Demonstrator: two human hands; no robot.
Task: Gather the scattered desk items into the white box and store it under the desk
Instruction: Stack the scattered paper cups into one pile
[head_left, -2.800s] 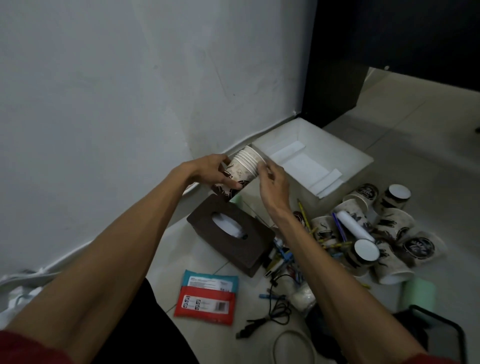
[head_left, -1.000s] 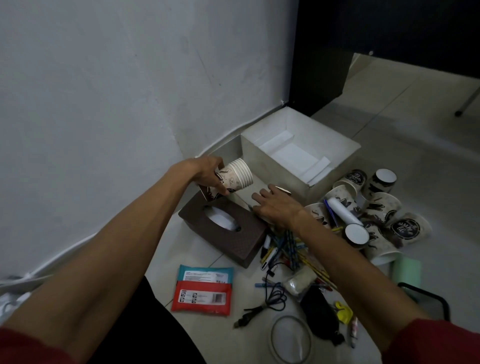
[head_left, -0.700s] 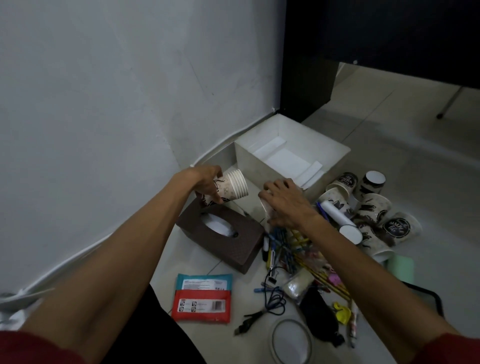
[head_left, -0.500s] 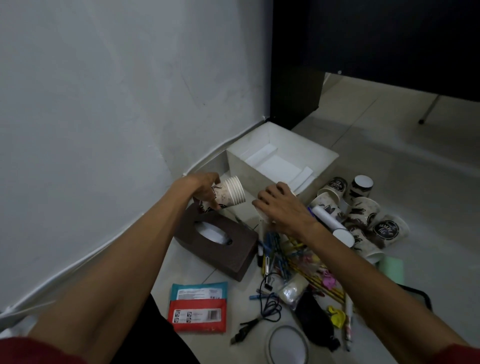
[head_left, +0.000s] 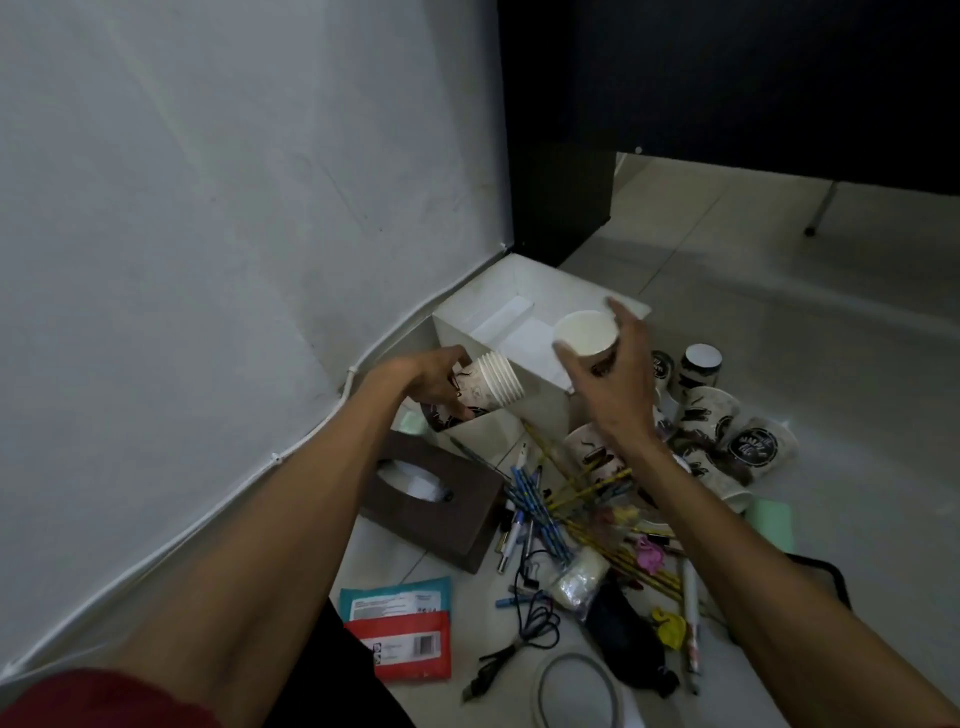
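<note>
The white box (head_left: 470, 317) stands open on the floor against the wall, with white paper sheets inside. My left hand (head_left: 431, 374) grips a stack of nested printed paper cups (head_left: 491, 387), rims pointing right, just in front of the box. My right hand (head_left: 615, 384) holds a single paper cup (head_left: 584, 332) lifted in front of the box, its white inside facing me. Several more printed cups (head_left: 727, 436) lie on the floor right of the box. Pens and pencils (head_left: 545, 499) are strewn below them.
A brown tissue box (head_left: 436, 499) lies beside my left forearm. Teal and red packets (head_left: 400, 629), a black cable (head_left: 519, 639), a tape roll (head_left: 576, 691), a green pad (head_left: 771, 525) and small clutter cover the floor. The dark desk panel (head_left: 561, 202) rises behind the white box.
My right hand has picked a single cup off the floor and raised it up in front of the box. The left hand keeps holding the cup stack in about the same place.
</note>
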